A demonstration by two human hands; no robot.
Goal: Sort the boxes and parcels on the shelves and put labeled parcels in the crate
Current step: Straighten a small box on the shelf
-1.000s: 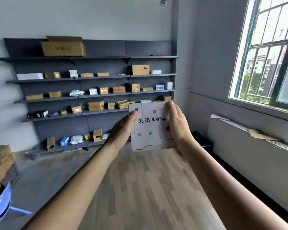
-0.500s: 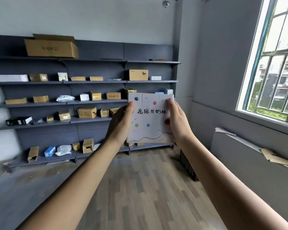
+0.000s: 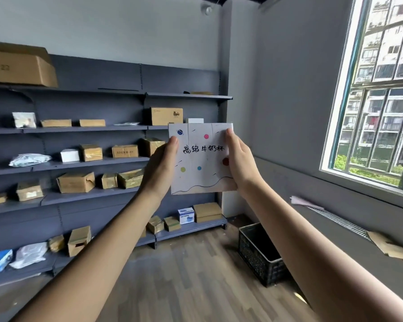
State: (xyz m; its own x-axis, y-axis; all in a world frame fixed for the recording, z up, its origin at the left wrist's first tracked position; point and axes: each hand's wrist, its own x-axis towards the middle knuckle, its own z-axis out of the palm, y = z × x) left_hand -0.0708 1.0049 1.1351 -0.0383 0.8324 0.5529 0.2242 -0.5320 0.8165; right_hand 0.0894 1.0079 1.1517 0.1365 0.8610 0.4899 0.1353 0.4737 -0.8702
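Note:
I hold a white box (image 3: 201, 163) with coloured dots and black handwriting up in front of me at chest height. My left hand (image 3: 159, 168) grips its left edge, and my right hand (image 3: 239, 161) grips its right edge. Behind the box stand the dark grey shelves (image 3: 91, 162), lined with several brown cardboard boxes, white boxes and plastic-wrapped parcels. A black plastic crate (image 3: 260, 254) sits on the wooden floor at the lower right, near the shelves' right end; what shows of its inside is bare.
A large brown carton (image 3: 19, 66) sits on the top shelf at the left. A window (image 3: 382, 94) fills the right wall above a grey ledge with a vent grille and scraps of cardboard (image 3: 391, 248). Wooden floor (image 3: 184, 287) lies between me and the shelves.
The view has closed in on the shelves and swung right, bringing the black crate into sight. Both hands keep their grip on the white box, which stays upright in front of me.

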